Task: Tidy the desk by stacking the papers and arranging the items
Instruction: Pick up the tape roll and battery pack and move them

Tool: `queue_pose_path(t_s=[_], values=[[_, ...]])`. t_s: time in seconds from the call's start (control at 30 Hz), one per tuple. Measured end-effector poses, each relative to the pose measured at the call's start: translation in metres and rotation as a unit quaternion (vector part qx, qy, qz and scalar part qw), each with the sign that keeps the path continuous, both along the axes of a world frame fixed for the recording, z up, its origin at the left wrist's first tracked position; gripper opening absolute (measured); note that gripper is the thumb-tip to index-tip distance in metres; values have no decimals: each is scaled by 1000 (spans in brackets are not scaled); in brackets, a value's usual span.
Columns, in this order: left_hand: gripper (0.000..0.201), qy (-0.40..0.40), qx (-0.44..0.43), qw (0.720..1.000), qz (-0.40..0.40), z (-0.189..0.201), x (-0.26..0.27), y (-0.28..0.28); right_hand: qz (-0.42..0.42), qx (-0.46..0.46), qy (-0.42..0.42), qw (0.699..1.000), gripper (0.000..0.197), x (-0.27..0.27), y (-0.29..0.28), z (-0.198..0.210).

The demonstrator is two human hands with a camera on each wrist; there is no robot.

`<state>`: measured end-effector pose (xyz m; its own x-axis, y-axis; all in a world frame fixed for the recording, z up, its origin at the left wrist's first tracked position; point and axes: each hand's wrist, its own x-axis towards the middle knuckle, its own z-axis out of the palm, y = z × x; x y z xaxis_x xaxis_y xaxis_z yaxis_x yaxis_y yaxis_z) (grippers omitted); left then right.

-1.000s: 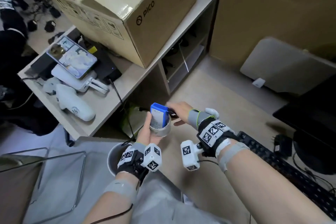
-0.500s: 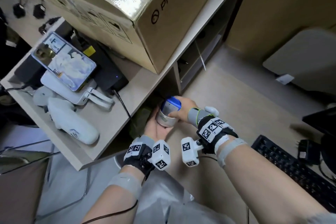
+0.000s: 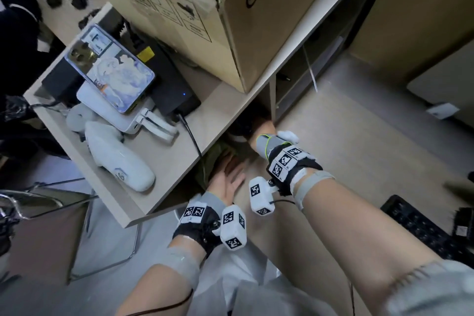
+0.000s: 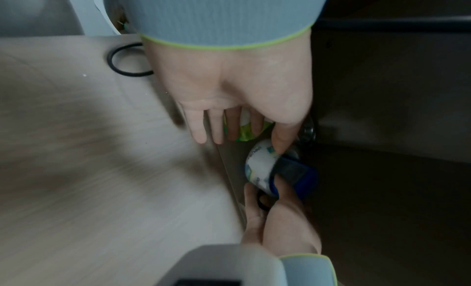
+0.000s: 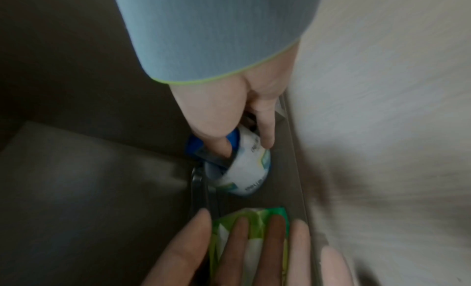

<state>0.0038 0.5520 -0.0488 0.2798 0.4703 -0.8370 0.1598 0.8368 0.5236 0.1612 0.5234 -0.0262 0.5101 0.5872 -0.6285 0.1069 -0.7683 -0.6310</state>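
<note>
A white tape roll with a blue device stuck through it is in the dark compartment under the shelf. My right hand grips the two together, thumb on the blue device and a finger along the roll. In the head view its fingers are hidden under the shelf edge. My left hand lies open with straight fingers over a green and white packet, its thumb tip at the roll. The head view shows only the back of the left hand.
The light wooden shelf carries a large cardboard box, a phone, a black adapter and a white controller. A black keyboard lies on the desk at right. A black ring lies near my left wrist.
Both hands moved forward from in front of the shelf into the space under it. The roll with the blue device passed from my left hand to my right; the left hand now lies flat.
</note>
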Motion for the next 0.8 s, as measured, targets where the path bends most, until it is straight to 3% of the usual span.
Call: queue_pose_path(t_s=[0.17,0.3,0.43,0.57,0.67,0.8], values=[[40,24,12,1000,7,4,6,-2,-42,-43,-35,998,40,7,-9,6],[31,1,-2,1000,-4,7,10,-5,-102,-55,16,993,42,-1,-23,-7],[39,9,2,1000,-17,6,5,-6,-129,-41,79,988,38,-5,-15,-12],[38,21,7,1000,-9,11,4,-6,-83,-5,133,988,25,-3,-5,-21],[31,23,15,1000,-16,17,7,-6,-97,-8,143,985,35,1,-12,-19],[14,24,3,998,-54,33,19,-16,-181,36,191,964,55,4,-47,-17]])
